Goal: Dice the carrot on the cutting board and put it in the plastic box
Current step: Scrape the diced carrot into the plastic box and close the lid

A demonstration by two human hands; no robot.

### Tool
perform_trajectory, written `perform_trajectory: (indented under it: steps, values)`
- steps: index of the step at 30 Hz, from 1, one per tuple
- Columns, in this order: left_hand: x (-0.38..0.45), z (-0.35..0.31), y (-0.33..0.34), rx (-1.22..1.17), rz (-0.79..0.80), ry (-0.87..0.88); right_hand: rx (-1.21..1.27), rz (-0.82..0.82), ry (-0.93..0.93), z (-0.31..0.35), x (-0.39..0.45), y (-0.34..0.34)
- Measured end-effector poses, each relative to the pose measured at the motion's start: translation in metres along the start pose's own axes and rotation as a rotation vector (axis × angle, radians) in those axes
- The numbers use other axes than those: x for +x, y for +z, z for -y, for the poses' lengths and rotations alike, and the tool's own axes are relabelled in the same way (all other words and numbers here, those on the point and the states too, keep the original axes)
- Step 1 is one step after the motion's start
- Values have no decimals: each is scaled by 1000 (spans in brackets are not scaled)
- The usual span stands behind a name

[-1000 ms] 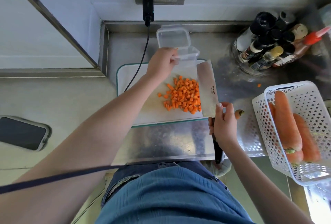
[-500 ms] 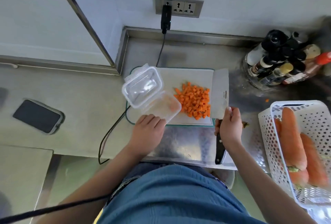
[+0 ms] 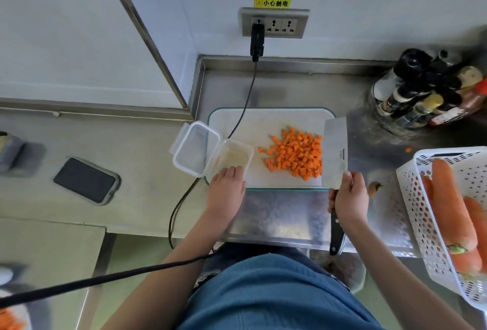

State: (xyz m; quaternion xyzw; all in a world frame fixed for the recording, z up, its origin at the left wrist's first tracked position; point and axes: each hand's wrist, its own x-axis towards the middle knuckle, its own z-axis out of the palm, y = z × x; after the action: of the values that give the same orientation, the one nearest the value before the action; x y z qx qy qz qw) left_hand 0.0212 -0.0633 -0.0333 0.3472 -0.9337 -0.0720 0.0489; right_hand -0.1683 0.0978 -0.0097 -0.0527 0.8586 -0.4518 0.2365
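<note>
A heap of orange carrot dice (image 3: 296,155) lies on the white cutting board (image 3: 266,121), right of its middle. The clear plastic box (image 3: 233,157) sits on the board's left edge, its hinged lid (image 3: 195,149) folded open to the left. My left hand (image 3: 226,190) holds the box at its near rim. My right hand (image 3: 347,198) grips the black handle of a cleaver (image 3: 335,153). The cleaver's broad blade stands just right of the dice, against the heap.
A white perforated basket (image 3: 421,198) with whole carrots (image 3: 448,198) stands at the right. A carrot stub (image 3: 374,188) lies beside the board. Bottles (image 3: 427,92) crowd the back right. A black cable (image 3: 242,108) crosses the board's left part. A phone (image 3: 85,180) lies at left.
My left hand has brought the box from the back of the counter down to the board's left edge and set it there. The cleaver stays beside the dice.
</note>
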Motion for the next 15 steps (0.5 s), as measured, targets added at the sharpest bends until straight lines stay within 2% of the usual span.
perform_trajectory:
  steps: [9, 15]
  values:
    - [4, 3, -9, -24, -17, -3, 20, -125, 51, -13, 4, -5]
    - [20, 1, -1, -30, 1, 122, 21, -130, 97, -19, 10, -7]
